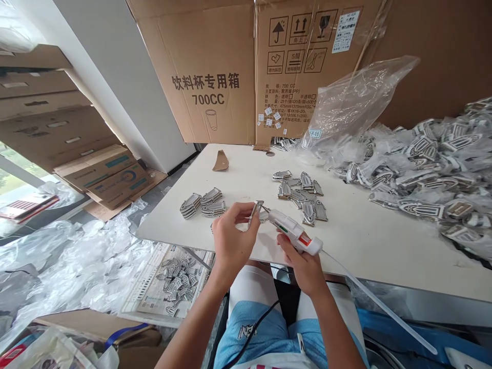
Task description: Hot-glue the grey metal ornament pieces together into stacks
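Above the table's near edge, my left hand (233,241) pinches a small arch-shaped piece (255,209) between thumb and fingers, holding it tilted on edge. My right hand (305,266) is wrapped round a white glue gun (287,225), whose nozzle points left and sits close to the piece; whether they touch I cannot tell. A long glue stick (380,297) trails out of the gun's rear. To the left of my hands stand neat stacks of similar grey-and-white pieces (202,204). Beyond the gun lies a loose group of them (302,193).
A big heap of plastic-wrapped pieces (426,159) covers the table's right side. Cardboard boxes (215,46) rise behind the white table (246,164), with a clear plastic bag (349,97) in front. Lower left, a tray (132,302) holds more pieces beside heaped plastic wrap (77,261).
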`<state>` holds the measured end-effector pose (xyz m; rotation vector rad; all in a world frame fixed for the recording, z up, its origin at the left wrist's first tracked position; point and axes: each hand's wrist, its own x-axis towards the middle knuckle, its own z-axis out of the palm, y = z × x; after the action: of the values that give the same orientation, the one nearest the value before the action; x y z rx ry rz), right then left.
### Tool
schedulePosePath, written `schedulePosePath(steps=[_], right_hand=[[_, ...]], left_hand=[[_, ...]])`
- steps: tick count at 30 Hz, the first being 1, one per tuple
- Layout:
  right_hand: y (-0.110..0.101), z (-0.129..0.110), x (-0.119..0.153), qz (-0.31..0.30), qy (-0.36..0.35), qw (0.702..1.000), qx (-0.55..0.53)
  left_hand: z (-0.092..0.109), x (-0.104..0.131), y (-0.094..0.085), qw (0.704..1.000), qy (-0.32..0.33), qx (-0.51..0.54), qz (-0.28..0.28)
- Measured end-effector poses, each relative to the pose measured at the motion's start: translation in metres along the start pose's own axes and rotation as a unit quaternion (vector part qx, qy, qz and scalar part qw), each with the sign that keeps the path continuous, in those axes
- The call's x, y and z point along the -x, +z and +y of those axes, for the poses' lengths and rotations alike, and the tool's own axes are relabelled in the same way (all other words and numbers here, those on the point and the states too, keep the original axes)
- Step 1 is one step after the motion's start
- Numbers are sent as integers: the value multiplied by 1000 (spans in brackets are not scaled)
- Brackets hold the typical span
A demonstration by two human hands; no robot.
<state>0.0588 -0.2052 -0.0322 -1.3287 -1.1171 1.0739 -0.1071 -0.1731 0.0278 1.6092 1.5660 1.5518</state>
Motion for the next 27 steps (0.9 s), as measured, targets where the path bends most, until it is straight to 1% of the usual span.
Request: schedulePosePath(steps=[2, 5, 8, 10, 11, 13, 16, 20, 24, 27], right_hand=[[-3, -3, 1, -29, 28, 999, -2], [-6, -3, 1, -50, 52, 997, -8], [-6, 0, 0, -70, 47, 995, -47], [-6, 3, -3, -80, 30, 990, -116], [-7, 4, -5, -76, 17, 984, -161], [-9, 5, -9, -46, -7, 967, -252], [-12, 4, -16, 12, -17, 941, -337], [-11, 0, -19, 49, -11, 928, -369], [-6, -3, -19, 70, 2, 925, -374], [-6, -4, -18, 82, 12, 923, -376]], left_hand=[[-1, 0, 0, 1000, 11, -7, -3], [-4, -1, 1, 1000, -8, 13, 0], [-8, -3, 1, 998, -41, 44, 3], [-9, -6, 0, 997, -54, 49, 1], [-10, -7, -2, 997, -56, 45, -5], [-11, -9, -4, 997, -59, 34, -29], [-13, -12, -6, 994, -64, 9, -90], [-13, -20, -1, 982, -36, -71, -170], [-7, -32, 10, 966, 6, -149, -212], [-7, -41, 21, 947, 36, -220, -233]])
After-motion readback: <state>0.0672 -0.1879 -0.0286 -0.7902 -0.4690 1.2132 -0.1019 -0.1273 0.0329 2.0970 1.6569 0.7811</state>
